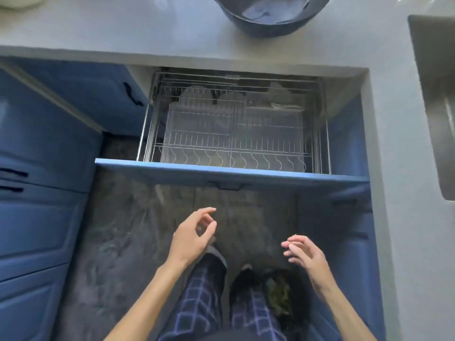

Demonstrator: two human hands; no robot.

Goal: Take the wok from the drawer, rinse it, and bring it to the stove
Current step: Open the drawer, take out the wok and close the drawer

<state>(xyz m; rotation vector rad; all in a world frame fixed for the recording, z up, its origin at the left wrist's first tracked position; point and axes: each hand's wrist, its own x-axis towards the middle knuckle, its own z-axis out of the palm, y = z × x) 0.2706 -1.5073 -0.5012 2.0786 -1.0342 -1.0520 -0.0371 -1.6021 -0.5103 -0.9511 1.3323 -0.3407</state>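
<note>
A blue-fronted drawer (231, 172) stands pulled out under the grey counter. A chrome wire dish rack (234, 141) fills it, with pale plates or lids at the back; I see no wok in it. My left hand (194, 236) hovers below the drawer front over the floor, fingers loosely curled, holding nothing. My right hand (305, 254) hangs a little lower and to the right, fingers relaxed, also holding nothing. Neither hand touches the drawer.
A dark blue bowl (270, 23) with a cloth inside sits on the grey counter (123, 28). A steel sink (435, 94) lies at the right edge. Blue cabinet doors (37, 193) line the left side. My legs and feet stand on dark marbled floor (118, 242).
</note>
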